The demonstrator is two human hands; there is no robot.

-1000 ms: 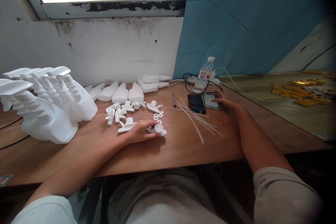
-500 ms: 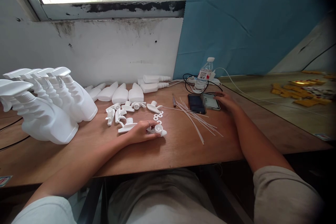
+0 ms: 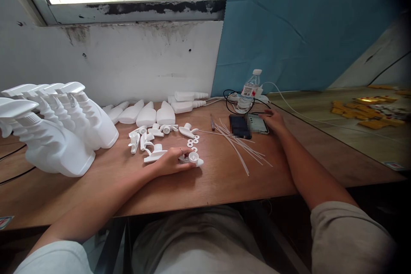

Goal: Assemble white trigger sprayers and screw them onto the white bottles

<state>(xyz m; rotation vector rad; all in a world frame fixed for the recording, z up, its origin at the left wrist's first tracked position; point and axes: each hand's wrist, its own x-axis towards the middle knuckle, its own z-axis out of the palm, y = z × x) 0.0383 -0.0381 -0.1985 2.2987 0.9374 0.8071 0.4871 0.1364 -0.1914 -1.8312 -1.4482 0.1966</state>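
Note:
My left hand (image 3: 176, 161) is closed on a white trigger spray head (image 3: 193, 158), whose round collar faces up near the middle of the table. Just behind it lie several small white washers (image 3: 192, 141). Several more loose spray heads (image 3: 156, 153) lie to the left and behind that hand. My right hand (image 3: 272, 120) reaches to the right edge of a light-coloured phone or opened case (image 3: 258, 122), fingers slightly apart; whether they touch it is hard to see. A dark, partly blurred phone-like panel (image 3: 237, 126) adjoins it on the left.
Thin white tubes (image 3: 239, 150) lie fanned beside a pen-like tool (image 3: 212, 123). Assembled spray bottles (image 3: 67, 132) stand at left, and white bottles without heads (image 3: 147, 114) lie along the wall. A water bottle (image 3: 248, 92) stands among cables at the back. Yellow packets (image 3: 362, 113) lie far right.
The view has shifted very slightly. My right hand has moved a little to the left at the phone's edge; my left hand stays still with the spray head.

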